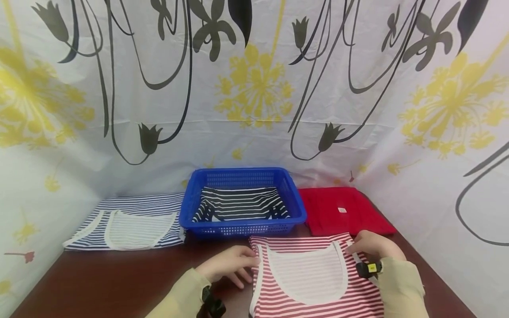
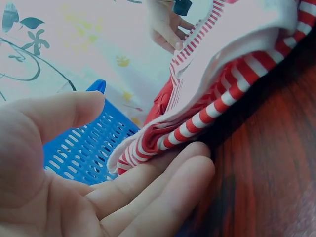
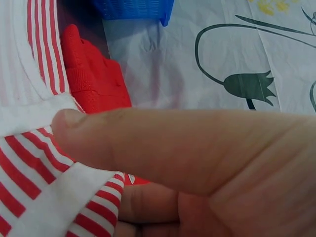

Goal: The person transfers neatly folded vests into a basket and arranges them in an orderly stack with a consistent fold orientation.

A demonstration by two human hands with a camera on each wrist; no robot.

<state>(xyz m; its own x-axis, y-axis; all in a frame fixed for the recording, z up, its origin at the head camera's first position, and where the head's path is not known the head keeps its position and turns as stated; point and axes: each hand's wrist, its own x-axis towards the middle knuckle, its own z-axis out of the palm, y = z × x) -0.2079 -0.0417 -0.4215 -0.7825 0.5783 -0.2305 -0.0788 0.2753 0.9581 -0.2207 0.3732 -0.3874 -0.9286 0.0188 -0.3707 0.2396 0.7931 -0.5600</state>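
A red-and-white striped tank top [image 1: 307,276] with white trim lies at the table's front right. My left hand [image 1: 229,265] is at its left edge. In the left wrist view, the fingers [image 2: 163,197] extend against the underside of the striped edge, while the thumb stands apart from the cloth. On the opposite side, my right hand [image 1: 375,246] pinches the top near its upper right corner. The right wrist view shows the thumb [image 3: 89,131] over the white trim and the other fingers beneath the cloth, partly hidden.
Behind is a blue plastic basket [image 1: 243,229] holding a folded black-and-white striped garment [image 1: 242,203]. A blue-and-white striped top [image 1: 139,227] lies left of it, and folded red cloth [image 1: 342,212] right. Patterned fabric [image 1: 254,145] hangs around the dark wooden table [image 1: 119,282].
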